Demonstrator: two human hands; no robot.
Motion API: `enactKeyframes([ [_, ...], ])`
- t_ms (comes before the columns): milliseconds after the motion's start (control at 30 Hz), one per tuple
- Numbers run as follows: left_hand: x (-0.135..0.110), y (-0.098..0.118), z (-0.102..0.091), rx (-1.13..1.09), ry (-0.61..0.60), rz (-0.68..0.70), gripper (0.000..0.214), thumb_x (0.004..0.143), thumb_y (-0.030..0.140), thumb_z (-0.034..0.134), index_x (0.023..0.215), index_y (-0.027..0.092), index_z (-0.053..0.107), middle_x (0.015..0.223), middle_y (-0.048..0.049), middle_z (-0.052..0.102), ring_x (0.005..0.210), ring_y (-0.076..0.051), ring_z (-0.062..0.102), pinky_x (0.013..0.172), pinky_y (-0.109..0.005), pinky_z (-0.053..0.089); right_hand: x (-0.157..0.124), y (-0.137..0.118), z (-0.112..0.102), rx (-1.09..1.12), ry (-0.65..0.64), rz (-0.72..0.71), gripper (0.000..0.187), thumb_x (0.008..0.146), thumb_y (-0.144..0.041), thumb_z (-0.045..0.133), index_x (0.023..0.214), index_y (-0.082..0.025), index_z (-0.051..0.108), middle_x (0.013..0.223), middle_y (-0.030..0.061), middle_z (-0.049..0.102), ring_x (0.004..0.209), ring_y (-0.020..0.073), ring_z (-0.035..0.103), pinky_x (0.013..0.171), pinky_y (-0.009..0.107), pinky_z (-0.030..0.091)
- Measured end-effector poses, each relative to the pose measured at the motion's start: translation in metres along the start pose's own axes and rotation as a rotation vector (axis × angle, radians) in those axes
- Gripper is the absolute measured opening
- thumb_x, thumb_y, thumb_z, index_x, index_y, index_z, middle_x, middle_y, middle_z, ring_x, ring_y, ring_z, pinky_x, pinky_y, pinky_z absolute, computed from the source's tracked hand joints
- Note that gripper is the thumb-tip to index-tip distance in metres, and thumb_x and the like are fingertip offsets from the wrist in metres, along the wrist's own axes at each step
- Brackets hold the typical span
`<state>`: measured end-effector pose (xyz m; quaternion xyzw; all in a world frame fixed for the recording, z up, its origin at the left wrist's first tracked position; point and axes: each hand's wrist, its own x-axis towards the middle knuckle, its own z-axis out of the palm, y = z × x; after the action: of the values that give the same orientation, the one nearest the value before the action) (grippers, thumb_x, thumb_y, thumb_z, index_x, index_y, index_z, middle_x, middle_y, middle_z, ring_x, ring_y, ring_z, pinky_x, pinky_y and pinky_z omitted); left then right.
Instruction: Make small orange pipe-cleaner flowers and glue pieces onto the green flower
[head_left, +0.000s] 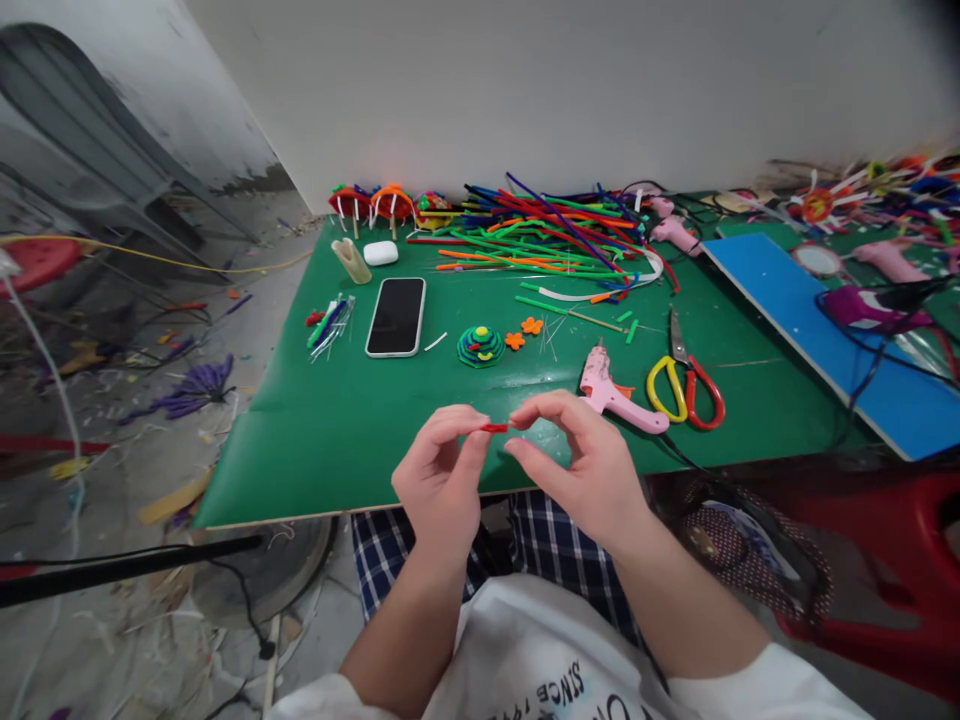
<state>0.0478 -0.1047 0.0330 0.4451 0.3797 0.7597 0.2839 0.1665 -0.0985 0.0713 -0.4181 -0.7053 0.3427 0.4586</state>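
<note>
Between the thumb and forefinger of my left hand (pixel 444 465) is a short red pipe cleaner piece (pixel 494 428), held just over the front of the table. My right hand (pixel 581 460) is at the piece's free end, its thumb and forefinger curved with a gap between them. Beyond my hands lies a small green and blue coiled dome (pixel 480 345) with yellow and red bits. Beside it are two orange flower shapes, one of them a small orange flower (pixel 532 326). A pink glue gun (pixel 619 395) rests close to my right hand.
Scissors (pixel 684 375) with yellow and red handles lie right of the glue gun. A phone (pixel 396 317) and a white case (pixel 381 253) are on the left. Loose pipe cleaners (pixel 540 235) pile along the back of the green table (pixel 300 440). A blue board (pixel 795 330) slants across the right.
</note>
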Motion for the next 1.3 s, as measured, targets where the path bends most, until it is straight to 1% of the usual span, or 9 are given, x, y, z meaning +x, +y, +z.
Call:
enactKeyframes([
  [67, -0.001, 0.001, 0.001, -0.018, 0.010, 0.026, 0.012, 0.074, 0.007, 0.059, 0.076, 0.018, 0.065, 0.069, 0.0000, 0.062, 0.071, -0.013, 0.057, 0.067, -0.028, 0.044, -0.002, 0.000, 0.003, -0.016, 0.065, -0.064, 0.009, 0.077, -0.017, 0.058, 0.085, -0.022, 0.056, 0.080, -0.0007, 0.061, 0.079, 0.0117, 0.057, 0.078, 0.029, 0.048],
  [167, -0.002, 0.003, 0.004, -0.032, 0.011, 0.049, 0.010, 0.074, 0.009, 0.060, 0.076, 0.018, 0.065, 0.068, 0.0000, 0.062, 0.070, -0.013, 0.057, 0.067, -0.029, 0.045, -0.003, -0.001, 0.007, -0.030, 0.144, -0.180, 0.010, 0.075, -0.014, 0.060, 0.081, -0.021, 0.058, 0.077, -0.0011, 0.062, 0.076, 0.0115, 0.058, 0.087, 0.035, 0.046],
  [233, -0.003, 0.005, 0.005, -0.028, 0.011, 0.073, 0.009, 0.074, 0.011, 0.061, 0.076, 0.019, 0.065, 0.067, 0.0003, 0.062, 0.069, -0.013, 0.056, 0.066, -0.029, 0.045, -0.004, -0.001, 0.008, -0.037, 0.183, -0.239, 0.011, 0.074, -0.012, 0.061, 0.081, -0.021, 0.058, 0.076, -0.0009, 0.063, 0.073, 0.0116, 0.059, 0.088, 0.038, 0.046],
  [300, -0.003, 0.007, 0.006, -0.017, 0.015, 0.098, 0.008, 0.074, 0.012, 0.061, 0.076, 0.019, 0.064, 0.066, 0.0008, 0.061, 0.068, -0.013, 0.056, 0.065, -0.029, 0.045, -0.004, -0.002, 0.009, -0.036, 0.206, -0.268, 0.014, 0.074, -0.011, 0.061, 0.083, -0.021, 0.059, 0.077, -0.0005, 0.063, 0.072, 0.0124, 0.060, 0.088, 0.040, 0.047],
  [600, -0.003, 0.009, 0.007, 0.046, -0.016, 0.114, 0.004, 0.076, 0.018, 0.061, 0.076, 0.021, 0.063, 0.066, 0.0006, 0.060, 0.068, -0.013, 0.056, 0.064, -0.030, 0.045, -0.005, 0.000, 0.007, 0.023, 0.220, -0.241, 0.016, 0.074, -0.012, 0.060, 0.085, -0.023, 0.060, 0.077, -0.0005, 0.064, 0.071, 0.0131, 0.060, 0.088, 0.042, 0.047],
  [800, -0.003, 0.011, 0.008, -0.010, -0.026, 0.042, 0.006, 0.075, 0.014, 0.061, 0.075, 0.018, 0.064, 0.067, -0.0006, 0.061, 0.070, -0.014, 0.056, 0.065, -0.030, 0.045, -0.004, 0.002, 0.007, -0.007, 0.211, -0.272, 0.021, 0.071, -0.007, 0.061, 0.086, -0.021, 0.060, 0.077, 0.0002, 0.063, 0.073, 0.0127, 0.060, 0.091, 0.042, 0.045],
  [900, -0.004, 0.011, 0.008, -0.017, -0.032, 0.013, 0.005, 0.075, 0.015, 0.061, 0.075, 0.019, 0.064, 0.067, -0.0004, 0.061, 0.070, -0.013, 0.056, 0.066, -0.030, 0.045, -0.004, 0.003, 0.006, -0.030, 0.226, -0.293, 0.022, 0.071, -0.006, 0.061, 0.087, -0.022, 0.060, 0.078, -0.0001, 0.063, 0.073, 0.0126, 0.060, 0.091, 0.043, 0.045],
  [1067, -0.003, 0.013, 0.007, 0.025, -0.039, -0.025, 0.004, 0.076, 0.018, 0.060, 0.074, 0.021, 0.063, 0.066, 0.0003, 0.060, 0.070, -0.013, 0.055, 0.067, -0.030, 0.046, -0.004, 0.002, 0.004, -0.074, 0.219, -0.299, 0.022, 0.072, -0.009, 0.059, 0.087, -0.025, 0.059, 0.077, -0.0011, 0.064, 0.072, 0.0138, 0.060, 0.090, 0.045, 0.045],
  [1300, -0.006, 0.014, 0.007, -0.007, -0.058, -0.051, 0.005, 0.075, 0.016, 0.061, 0.074, 0.021, 0.064, 0.067, 0.0004, 0.061, 0.071, -0.013, 0.055, 0.068, -0.029, 0.045, -0.003, 0.000, 0.006, -0.088, 0.224, -0.316, 0.020, 0.072, -0.009, 0.057, 0.084, -0.024, 0.059, 0.074, -0.0012, 0.063, 0.069, 0.0132, 0.060, 0.090, 0.044, 0.045],
])
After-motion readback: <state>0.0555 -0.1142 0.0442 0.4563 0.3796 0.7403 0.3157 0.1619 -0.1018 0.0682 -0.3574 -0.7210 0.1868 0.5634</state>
